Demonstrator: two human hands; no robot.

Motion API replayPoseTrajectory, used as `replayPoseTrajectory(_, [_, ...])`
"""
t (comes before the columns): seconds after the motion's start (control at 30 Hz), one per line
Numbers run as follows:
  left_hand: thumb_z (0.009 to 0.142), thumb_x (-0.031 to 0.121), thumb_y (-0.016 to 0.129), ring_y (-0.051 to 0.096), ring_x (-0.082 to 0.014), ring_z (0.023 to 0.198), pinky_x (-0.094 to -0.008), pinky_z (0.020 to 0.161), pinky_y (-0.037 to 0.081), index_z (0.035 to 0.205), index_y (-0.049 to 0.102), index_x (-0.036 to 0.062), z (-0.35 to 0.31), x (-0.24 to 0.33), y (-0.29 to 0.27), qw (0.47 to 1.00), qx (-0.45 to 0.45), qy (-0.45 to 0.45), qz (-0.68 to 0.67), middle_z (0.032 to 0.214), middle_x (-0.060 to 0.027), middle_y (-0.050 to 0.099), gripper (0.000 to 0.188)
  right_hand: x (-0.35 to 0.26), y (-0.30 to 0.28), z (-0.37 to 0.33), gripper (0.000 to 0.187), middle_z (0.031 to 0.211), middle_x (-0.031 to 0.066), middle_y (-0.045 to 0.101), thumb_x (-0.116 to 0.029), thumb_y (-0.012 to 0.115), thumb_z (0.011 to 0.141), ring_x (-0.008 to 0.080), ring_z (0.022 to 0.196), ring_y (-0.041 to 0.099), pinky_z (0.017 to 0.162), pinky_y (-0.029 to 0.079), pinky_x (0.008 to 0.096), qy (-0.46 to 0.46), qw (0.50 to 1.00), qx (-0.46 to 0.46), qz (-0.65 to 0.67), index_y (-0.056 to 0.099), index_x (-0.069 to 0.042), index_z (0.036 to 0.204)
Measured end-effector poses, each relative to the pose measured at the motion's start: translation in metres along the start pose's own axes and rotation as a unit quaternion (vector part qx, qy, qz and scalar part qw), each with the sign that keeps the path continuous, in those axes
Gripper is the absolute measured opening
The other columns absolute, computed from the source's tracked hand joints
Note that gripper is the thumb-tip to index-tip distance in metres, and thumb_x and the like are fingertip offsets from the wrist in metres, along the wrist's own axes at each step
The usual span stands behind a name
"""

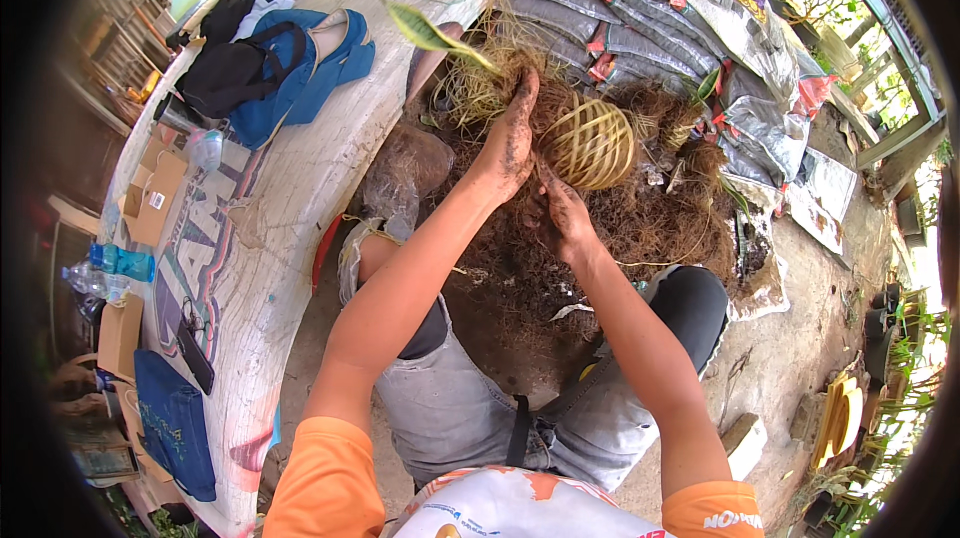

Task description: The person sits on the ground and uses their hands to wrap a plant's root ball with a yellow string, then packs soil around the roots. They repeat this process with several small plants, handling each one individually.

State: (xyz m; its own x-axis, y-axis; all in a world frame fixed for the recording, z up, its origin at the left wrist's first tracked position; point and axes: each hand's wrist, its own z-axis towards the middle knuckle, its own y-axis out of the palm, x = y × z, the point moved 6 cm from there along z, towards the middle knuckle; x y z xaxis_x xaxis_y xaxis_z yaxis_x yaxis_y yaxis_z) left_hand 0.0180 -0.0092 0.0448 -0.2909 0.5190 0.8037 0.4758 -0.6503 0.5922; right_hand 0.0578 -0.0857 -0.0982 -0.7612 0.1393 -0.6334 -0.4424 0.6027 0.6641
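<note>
1. Outdoors, beside a sunlit yard, a person sits with knees apart over a heap of brown fibre (640,228) spread on a grey concrete floor (780,363).
2. Just above the heap is a woven ball (590,145) of yellowish strips, right of the left hand (512,133); next to that hand, a root clump (520,66) bears one yellow-edged green leaf (425,33).
3. The left hand, soil-smeared, grasps the root clump below the leaf, its fingers mostly hidden in the fibre.
4. The right hand (563,216) is just under the woven ball, fingers partly curled; whether they grip anything I cannot tell.
5. Along the left runs a worn whitish table (340,143), carrying a blue bag (335,78), a black bag (235,78), a cardboard box (155,198), a blue bottle (122,261) and a dark blue pouch (175,428).
6. Beyond the heap, grey plastic sacks (640,23) lie stacked; greenery (910,348) lines the right edge.
</note>
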Motion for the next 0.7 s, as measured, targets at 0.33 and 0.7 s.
replayPoseTrajectory(0.33, [0.089,0.039,0.056,0.039,-0.0168,0.126,-0.0339,0.107,0.029,0.137,0.036,0.0028,0.002,0.025,-0.03,0.978,-0.081,0.092,0.169,0.138,-0.0077,0.041,0.063,-0.099,0.008,-0.025,0.032,0.056,-0.0056,0.039,-0.036,0.065,0.084,0.0085,0.048,0.033,0.046,0.028,0.0272,-0.108,0.976,0.156,-0.108,0.046,-0.015,0.07])
replayPoseTrajectory(0.7, [0.088,0.033,0.061,0.051,-0.0174,0.113,-0.0312,0.09,0.043,0.13,0.042,0.0023,0.006,0.023,-0.038,0.964,0.006,0.103,0.245,0.127,-0.0112,0.05,0.056,-0.112,0.047,-0.065,0.032,0.053,-0.0087,0.033,-0.037,0.053,0.093,0.0032,0.044,0.025,0.042,0.021,0.022,-0.193,0.959,0.051,-0.2,0.049,-0.01,0.074])
